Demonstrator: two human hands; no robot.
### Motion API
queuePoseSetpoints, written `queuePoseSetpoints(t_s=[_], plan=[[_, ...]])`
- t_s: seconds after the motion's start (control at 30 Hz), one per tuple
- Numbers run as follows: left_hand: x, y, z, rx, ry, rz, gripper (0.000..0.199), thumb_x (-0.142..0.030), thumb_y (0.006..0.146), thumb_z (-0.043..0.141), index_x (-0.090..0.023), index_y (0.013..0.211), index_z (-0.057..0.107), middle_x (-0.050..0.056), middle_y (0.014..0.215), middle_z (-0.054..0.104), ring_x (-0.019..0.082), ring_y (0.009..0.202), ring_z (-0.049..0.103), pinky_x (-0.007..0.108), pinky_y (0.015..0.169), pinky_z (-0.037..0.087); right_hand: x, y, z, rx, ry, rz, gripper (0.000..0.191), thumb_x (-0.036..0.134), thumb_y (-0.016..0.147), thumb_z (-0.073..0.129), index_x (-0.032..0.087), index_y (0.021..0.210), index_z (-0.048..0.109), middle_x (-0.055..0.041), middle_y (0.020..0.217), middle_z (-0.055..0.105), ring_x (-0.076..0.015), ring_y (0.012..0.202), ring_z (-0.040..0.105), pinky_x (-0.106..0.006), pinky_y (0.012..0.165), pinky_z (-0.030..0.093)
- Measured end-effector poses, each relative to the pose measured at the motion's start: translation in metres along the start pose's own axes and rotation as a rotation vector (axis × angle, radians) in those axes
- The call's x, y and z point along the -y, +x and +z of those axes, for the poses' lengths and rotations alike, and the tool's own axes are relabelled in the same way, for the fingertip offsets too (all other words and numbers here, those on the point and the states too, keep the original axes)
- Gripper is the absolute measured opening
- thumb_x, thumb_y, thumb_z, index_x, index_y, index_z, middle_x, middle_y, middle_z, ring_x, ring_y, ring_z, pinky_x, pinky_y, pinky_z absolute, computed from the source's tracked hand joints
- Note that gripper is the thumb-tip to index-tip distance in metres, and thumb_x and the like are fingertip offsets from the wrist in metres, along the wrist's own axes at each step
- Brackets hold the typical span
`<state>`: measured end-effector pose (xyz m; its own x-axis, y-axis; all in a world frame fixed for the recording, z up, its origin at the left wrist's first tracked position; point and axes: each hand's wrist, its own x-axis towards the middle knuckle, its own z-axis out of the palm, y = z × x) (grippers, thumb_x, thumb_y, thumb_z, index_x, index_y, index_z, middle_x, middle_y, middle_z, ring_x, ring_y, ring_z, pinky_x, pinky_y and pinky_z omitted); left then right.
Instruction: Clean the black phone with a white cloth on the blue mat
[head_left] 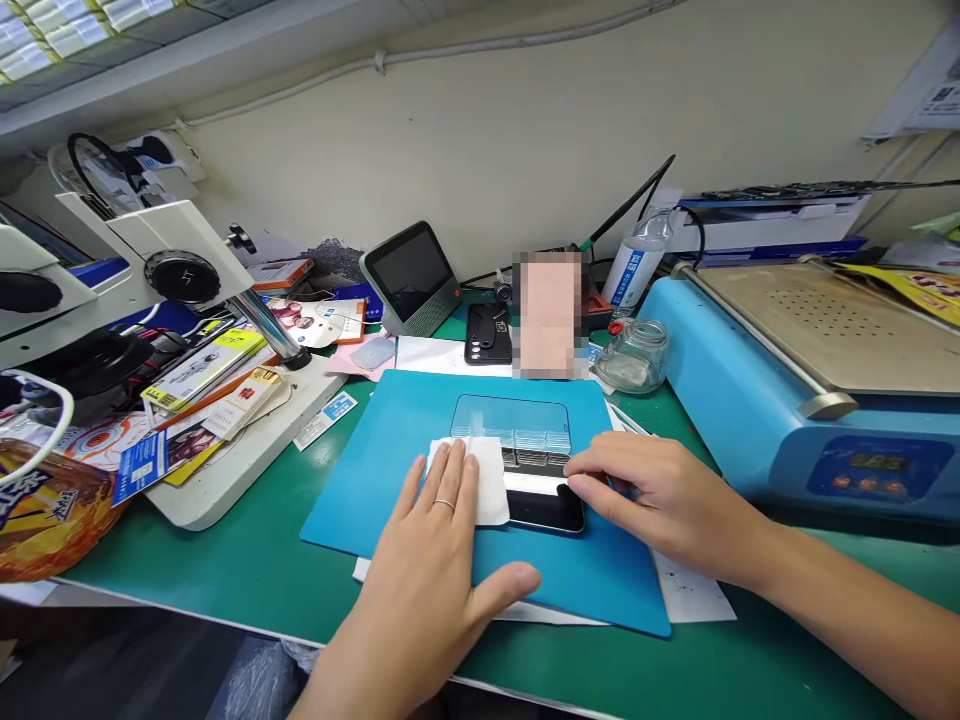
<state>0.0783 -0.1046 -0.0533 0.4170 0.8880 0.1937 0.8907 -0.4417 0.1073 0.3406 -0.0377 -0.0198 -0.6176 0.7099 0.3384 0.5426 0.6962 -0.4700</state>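
Observation:
A black smartphone (551,508) lies screen up on the blue mat (360,470), its glossy face reflecting light. My left hand (442,560) rests flat, fingers stretched, on a white wipe (491,485) that covers the phone's left part. Thumb and forefinger of my right hand (652,490) close on the phone's right edge. Just beyond the phone, a clear screen protector (514,412) with a dark outline lies on the mat. Under my left palm the mat is hidden.
A microscope stand (187,275) and packets fill the left. At the back are a smart display (412,280), a black phone case (487,335), a water bottle (641,255) and a glass jar (637,355). A blue heating plate machine (750,400) occupies the right.

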Motion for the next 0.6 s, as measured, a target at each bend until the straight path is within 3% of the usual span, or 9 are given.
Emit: queuePoseSetpoints(t_s=[0.1, 0.2, 0.3, 0.43, 0.6], plan=[[-0.029, 0.011, 0.005, -0.019, -0.069, -0.034, 0.107, -0.085, 0.09, 0.039, -0.005, 0.16, 0.032, 0.026, 0.164, 0.026, 0.045, 0.154, 0.02, 0.065, 0.121, 0.028, 0.001, -0.001, -0.001, -0.004, 0.008, -0.014, 0.027, 0.037, 0.102, 0.051, 0.025, 0.094, 0.073, -0.0044, 0.083, 0.077, -0.0201, 0.075, 0.069, -0.033, 0.067, 0.051], [-0.06, 0.023, 0.007, 0.003, -0.178, 0.047, 0.107, -0.082, 0.09, 0.045, -0.01, 0.165, 0.02, 0.019, 0.168, 0.018, 0.041, 0.156, 0.012, 0.061, 0.125, 0.026, -0.001, -0.001, -0.004, -0.014, 0.022, -0.006, 0.027, 0.039, 0.102, 0.051, 0.025, 0.097, 0.073, -0.0044, 0.083, 0.076, -0.0199, 0.073, 0.067, -0.033, 0.067, 0.052], [-0.072, 0.026, 0.005, 0.029, -0.234, 0.087, 0.107, -0.08, 0.091, 0.047, -0.011, 0.166, 0.014, 0.016, 0.169, 0.016, 0.04, 0.156, 0.012, 0.058, 0.127, 0.025, -0.004, -0.001, -0.006, -0.003, 0.036, 0.007, 0.027, 0.038, 0.102, 0.05, 0.025, 0.098, 0.073, -0.0044, 0.084, 0.076, -0.0202, 0.075, 0.068, -0.034, 0.069, 0.053], [-0.051, 0.012, 0.002, 0.056, -0.197, 0.12, 0.099, -0.075, 0.094, 0.048, -0.014, 0.165, 0.019, 0.016, 0.168, 0.02, 0.039, 0.156, 0.018, 0.058, 0.125, 0.026, -0.005, 0.0, -0.006, 0.007, 0.036, 0.003, 0.027, 0.039, 0.102, 0.051, 0.025, 0.097, 0.073, -0.0051, 0.086, 0.077, -0.021, 0.077, 0.069, -0.034, 0.07, 0.053], [-0.005, -0.004, 0.003, 0.018, -0.024, -0.022, 0.088, -0.07, 0.101, 0.038, -0.009, 0.163, 0.025, 0.021, 0.166, 0.026, 0.037, 0.155, 0.024, 0.059, 0.125, 0.025, -0.002, 0.001, -0.001, 0.028, 0.015, 0.003, 0.029, 0.04, 0.103, 0.05, 0.024, 0.097, 0.073, -0.005, 0.086, 0.077, -0.0216, 0.08, 0.07, -0.035, 0.072, 0.052]])
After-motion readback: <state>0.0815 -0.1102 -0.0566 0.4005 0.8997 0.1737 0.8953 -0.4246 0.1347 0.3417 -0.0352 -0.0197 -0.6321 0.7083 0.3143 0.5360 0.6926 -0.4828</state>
